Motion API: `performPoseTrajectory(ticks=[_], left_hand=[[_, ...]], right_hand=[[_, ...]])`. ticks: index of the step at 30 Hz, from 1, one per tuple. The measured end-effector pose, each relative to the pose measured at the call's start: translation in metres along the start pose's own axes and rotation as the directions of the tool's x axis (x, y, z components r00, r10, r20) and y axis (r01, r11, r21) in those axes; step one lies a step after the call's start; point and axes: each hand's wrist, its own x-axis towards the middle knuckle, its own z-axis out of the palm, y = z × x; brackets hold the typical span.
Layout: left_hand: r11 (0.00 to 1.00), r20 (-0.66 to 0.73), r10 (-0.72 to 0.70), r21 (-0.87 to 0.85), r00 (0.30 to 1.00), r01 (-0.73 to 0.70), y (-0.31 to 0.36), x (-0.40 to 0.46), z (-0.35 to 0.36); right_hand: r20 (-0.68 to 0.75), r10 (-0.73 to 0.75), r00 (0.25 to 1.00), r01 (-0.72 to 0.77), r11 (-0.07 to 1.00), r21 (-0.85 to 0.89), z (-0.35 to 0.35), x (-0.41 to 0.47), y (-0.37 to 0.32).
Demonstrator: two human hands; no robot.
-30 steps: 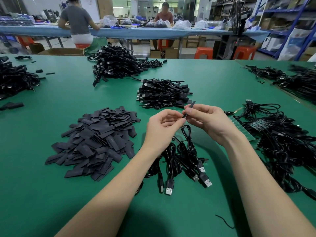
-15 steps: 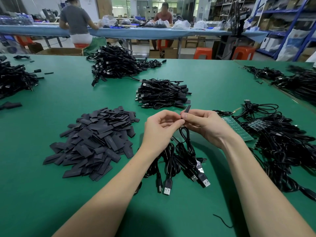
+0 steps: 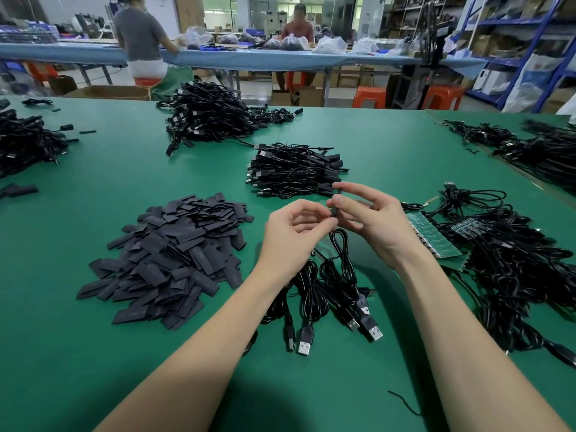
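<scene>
Above the green table point(image 3: 93, 353), my left hand point(image 3: 293, 235) pinches the end of a thin black cable point(image 3: 339, 244) between thumb and fingertips. My right hand point(image 3: 374, 219) pinches a small flat black sleeve point(image 3: 336, 202), held upright on that cable end. The cable loops down to a small bunch of black USB cables point(image 3: 336, 294) lying below my hands, plugs toward me. To the left lies a pile of flat black sleeves point(image 3: 174, 254).
A bundle of cables point(image 3: 296, 169) lies just beyond my hands, a larger heap point(image 3: 212, 116) further back. Green circuit boards point(image 3: 433, 235) and tangled cables point(image 3: 523, 275) sit at the right. More cables point(image 3: 21, 145) lie at the far left. Two people work at a blue table point(image 3: 280, 59) behind.
The sleeve in my right hand has turned from slanted to upright and slid lower over the cable end. Both hands have stayed together over the bunch.
</scene>
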Motion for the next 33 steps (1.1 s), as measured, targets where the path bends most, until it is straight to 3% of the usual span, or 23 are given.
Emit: performPoseTrajectory(ticks=[17, 20, 25, 29, 33], left_hand=[[0.995, -0.039, -0.046, 0.082, 0.998, 0.049, -0.001, 0.0, 0.0], [0.991, -0.005, -0.08, 0.103, 0.997, 0.08, 0.003, 0.005, 0.0], [0.959, 0.152, -0.282, 0.071, 0.947, 0.274, 0.018, 0.015, -0.006], [0.949, 0.226, -0.291, -0.058, 0.93, 0.311, 0.027, 0.014, 0.007], [0.95, 0.171, -0.268, -0.116, 0.948, 0.289, 0.036, 0.023, 0.021]], right_hand=[[-0.029, 0.061, 0.998, -0.062, 0.998, -0.026, -0.001, 0.001, 0.005], [-0.094, 0.067, 0.993, -0.067, 0.998, 0.005, 0.003, 0.004, 0.002], [-0.276, 0.091, 0.957, -0.025, 0.972, 0.233, 0.008, 0.011, -0.013], [-0.355, 0.069, 0.932, 0.024, 0.968, 0.25, 0.012, 0.013, -0.019], [-0.37, 0.04, 0.928, 0.039, 0.978, 0.206, 0.007, 0.013, -0.023]])
